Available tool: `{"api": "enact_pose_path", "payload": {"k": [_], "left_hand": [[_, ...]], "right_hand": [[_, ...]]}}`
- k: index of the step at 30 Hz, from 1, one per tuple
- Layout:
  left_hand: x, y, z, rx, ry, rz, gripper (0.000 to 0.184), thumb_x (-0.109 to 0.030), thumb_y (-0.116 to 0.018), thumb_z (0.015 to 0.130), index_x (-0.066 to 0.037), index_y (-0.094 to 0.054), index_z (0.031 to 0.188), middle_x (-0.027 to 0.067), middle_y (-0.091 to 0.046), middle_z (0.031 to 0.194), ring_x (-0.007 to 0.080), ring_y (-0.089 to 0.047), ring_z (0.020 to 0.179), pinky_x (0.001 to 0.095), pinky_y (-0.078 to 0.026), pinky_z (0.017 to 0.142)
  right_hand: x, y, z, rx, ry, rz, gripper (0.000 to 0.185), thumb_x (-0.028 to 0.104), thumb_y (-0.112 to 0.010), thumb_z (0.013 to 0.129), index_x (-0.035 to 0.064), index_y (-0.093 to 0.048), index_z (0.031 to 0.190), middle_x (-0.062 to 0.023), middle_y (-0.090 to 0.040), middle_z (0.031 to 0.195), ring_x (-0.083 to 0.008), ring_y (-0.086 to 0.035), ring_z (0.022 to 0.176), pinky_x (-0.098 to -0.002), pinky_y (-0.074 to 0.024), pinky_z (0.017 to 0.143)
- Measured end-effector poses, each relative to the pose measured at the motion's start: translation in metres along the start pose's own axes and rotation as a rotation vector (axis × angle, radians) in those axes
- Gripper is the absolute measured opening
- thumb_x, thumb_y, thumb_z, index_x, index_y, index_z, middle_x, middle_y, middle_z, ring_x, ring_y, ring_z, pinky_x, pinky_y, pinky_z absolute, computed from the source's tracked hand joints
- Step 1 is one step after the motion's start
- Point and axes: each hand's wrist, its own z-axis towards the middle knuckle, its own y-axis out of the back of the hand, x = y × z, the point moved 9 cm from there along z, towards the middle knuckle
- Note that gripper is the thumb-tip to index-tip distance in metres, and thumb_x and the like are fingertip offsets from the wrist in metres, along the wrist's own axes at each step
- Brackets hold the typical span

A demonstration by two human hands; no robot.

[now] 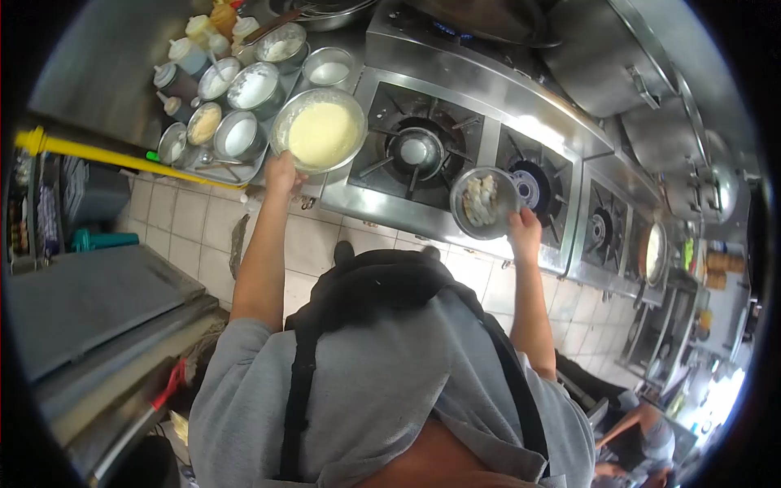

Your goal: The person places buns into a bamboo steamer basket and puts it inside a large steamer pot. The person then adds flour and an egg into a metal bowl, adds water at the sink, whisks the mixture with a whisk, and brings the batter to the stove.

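In the head view my left hand (285, 172) grips the near rim of a metal mixing bowl (355, 110) at the stove's left end. A pale yellow liquid (321, 134) fills much of that bowl. My right hand (525, 228) is closed on the right rim of a smaller metal bowl (467, 226) over the stove's front edge. Greyish-white pieces that look like raw shrimp (481, 201) lie in it. Between the two bowls is a gas burner (416, 148) with a black grate.
Metal tubs of white powders (253, 85) crowd the tray at left, with squeeze bottles (187, 57) behind. A blue flame (451, 31) burns under a wok at the back. Large pots (594, 57) stand back right. Another person (651, 431) is at lower right.
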Motion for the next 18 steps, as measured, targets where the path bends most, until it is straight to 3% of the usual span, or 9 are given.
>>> {"api": "enact_pose_path", "payload": {"k": [3,7,9,10,13,15,16,17,18], "left_hand": [[-0.004,-0.007,0.023,0.067,0.033,0.034,0.043,-0.031,-0.042,0.096,0.006,-0.061,0.104,0.0142,-0.069,0.076,0.0198,-0.066,0.052,0.0278,-0.050,0.044],[0.000,-0.017,0.044,0.105,0.029,0.040,0.044,-0.034,-0.044,0.097,0.006,-0.059,0.108,0.0139,-0.069,0.078,0.0191,-0.067,0.055,0.0275,-0.051,0.046],[-0.006,-0.022,0.043,0.117,0.006,-0.074,0.048,-0.039,-0.046,0.098,0.006,-0.059,0.109,0.0140,-0.069,0.080,0.0188,-0.067,0.058,0.0272,-0.052,0.047],[-0.010,-0.023,0.036,0.106,0.063,-0.081,0.056,-0.049,-0.048,0.098,0.004,-0.059,0.111,0.0150,-0.070,0.081,0.0187,-0.068,0.060,0.0270,-0.052,0.048],[-0.004,-0.019,0.025,0.175,0.130,-0.186,0.064,-0.059,-0.048,0.096,0.002,-0.058,0.114,0.0165,-0.070,0.083,0.0185,-0.067,0.060,0.0268,-0.052,0.048],[-0.008,0.000,-0.002,0.059,0.189,-0.169,0.066,-0.063,-0.048,0.095,-0.001,-0.058,0.113,0.0140,-0.070,0.078,0.0168,-0.064,0.055,0.0254,-0.050,0.047],[-0.008,0.009,-0.005,0.024,0.140,-0.170,0.064,-0.063,-0.048,0.095,-0.002,-0.058,0.112,0.0128,-0.070,0.076,0.0160,-0.062,0.052,0.0251,-0.048,0.046],[-0.013,0.016,-0.007,-0.006,0.087,-0.173,0.062,-0.062,-0.048,0.095,-0.003,-0.058,0.112,0.0116,-0.069,0.074,0.0152,-0.060,0.049,0.0249,-0.047,0.044],[-0.025,0.028,-0.016,-0.087,-0.001,-0.147,0.059,-0.060,-0.051,0.095,-0.004,-0.056,0.113,0.0114,-0.070,0.073,0.0145,-0.057,0.045,0.0252,-0.044,0.043]], "right_hand": [[-0.001,-0.047,0.017,0.017,-0.036,-0.039,0.013,0.014,-0.061,0.089,0.0008,-0.062,0.087,0.0012,-0.053,0.065,-0.0068,-0.045,0.052,-0.0261,-0.0365,0.047],[-0.004,-0.099,0.058,0.046,-0.052,-0.182,0.020,0.018,-0.062,0.088,-0.0009,-0.059,0.083,-0.0071,-0.055,0.063,-0.0149,-0.054,0.054,-0.0327,-0.0425,0.051],[-0.008,-0.126,0.074,0.087,-0.094,-0.074,0.023,0.021,-0.063,0.087,-0.0017,-0.061,0.083,-0.0123,-0.061,0.065,-0.0203,-0.056,0.051,-0.0350,-0.0443,0.052],[-0.005,-0.137,0.087,0.100,-0.077,-0.056,0.023,0.021,-0.063,0.087,-0.0017,-0.061,0.083,-0.0123,-0.061,0.065,-0.0203,-0.056,0.051,-0.0350,-0.0443,0.052],[-0.004,-0.162,0.099,0.104,-0.032,-0.085,0.024,0.022,-0.063,0.086,-0.0019,-0.061,0.082,-0.0136,-0.063,0.066,-0.0219,-0.058,0.050,-0.0368,-0.0446,0.052],[0.000,-0.173,0.102,0.167,-0.160,-0.158,0.025,0.023,-0.064,0.086,-0.0019,-0.062,0.082,-0.0143,-0.062,0.066,-0.0225,-0.060,0.051,-0.0375,-0.0454,0.052],[-0.033,-0.182,0.124,0.119,0.017,-0.259,0.027,0.025,-0.064,0.085,-0.0015,-0.064,0.083,-0.0152,-0.064,0.068,-0.0231,-0.063,0.054,-0.0370,-0.0479,0.055],[-0.024,-0.186,0.131,0.114,0.033,-0.244,0.027,0.025,-0.064,0.085,-0.0015,-0.064,0.083,-0.0152,-0.064,0.068,-0.0231,-0.063,0.054,-0.0370,-0.0479,0.055],[-0.024,-0.187,0.124,0.172,-0.100,-0.232,0.028,0.027,-0.065,0.085,-0.0004,-0.066,0.088,-0.0162,-0.068,0.075,-0.0248,-0.066,0.063,-0.0382,-0.0501,0.062]]}}
